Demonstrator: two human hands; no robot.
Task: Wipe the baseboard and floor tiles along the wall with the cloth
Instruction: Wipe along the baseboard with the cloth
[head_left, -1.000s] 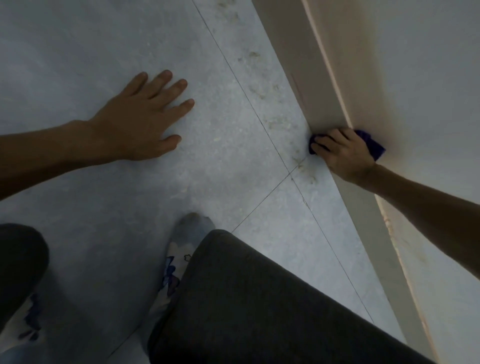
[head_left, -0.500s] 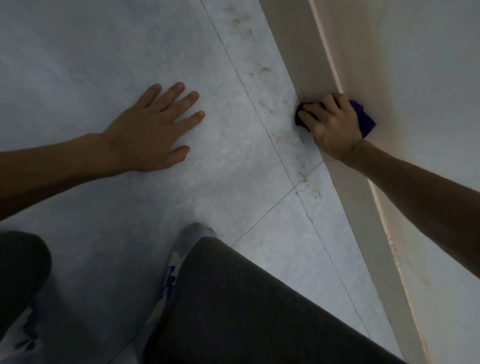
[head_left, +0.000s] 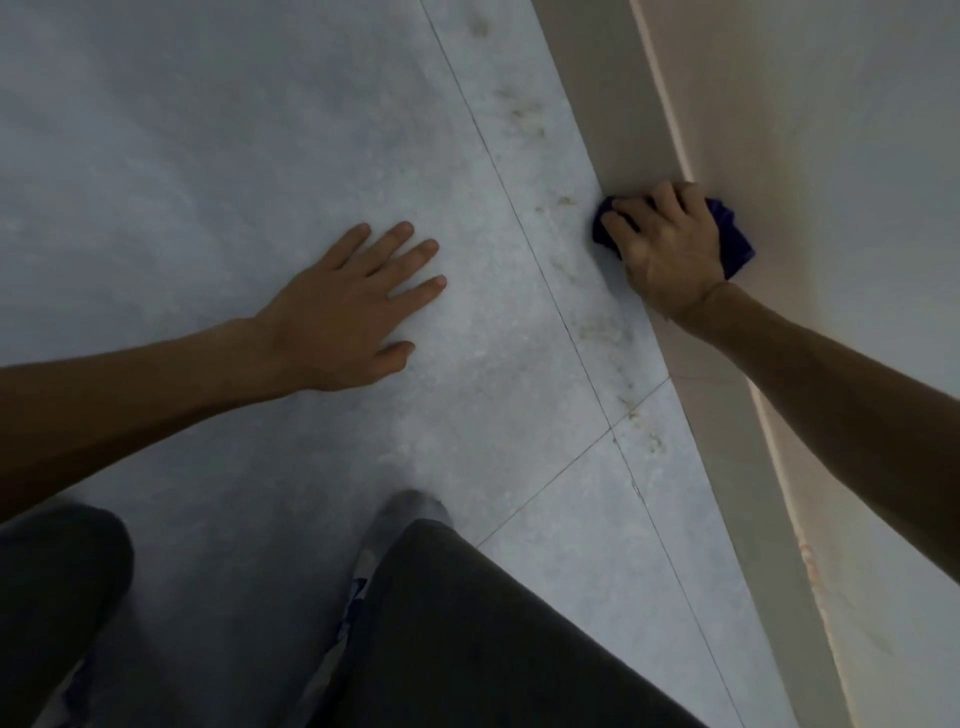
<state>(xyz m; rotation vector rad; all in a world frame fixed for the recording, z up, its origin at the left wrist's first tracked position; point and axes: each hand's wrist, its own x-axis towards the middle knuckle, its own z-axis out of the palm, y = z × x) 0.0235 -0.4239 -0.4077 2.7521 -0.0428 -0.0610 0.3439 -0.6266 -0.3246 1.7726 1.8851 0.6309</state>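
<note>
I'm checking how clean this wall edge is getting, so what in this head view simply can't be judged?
- Most of the cloth: the right hand covers it, only dark blue edges show.
- The baseboard strip under that hand and forearm: hidden.
- The floor tiles near the person: blocked by dark trouser legs.
- Whether the brownish marks are dirt or tile pattern: too dim and blurred.
- The floor under the flat left hand: covered.

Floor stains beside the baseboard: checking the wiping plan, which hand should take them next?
Right. The right hand already holds the cloth at the baseboard, beside the stains; the left hand lies flat, empty.
</note>
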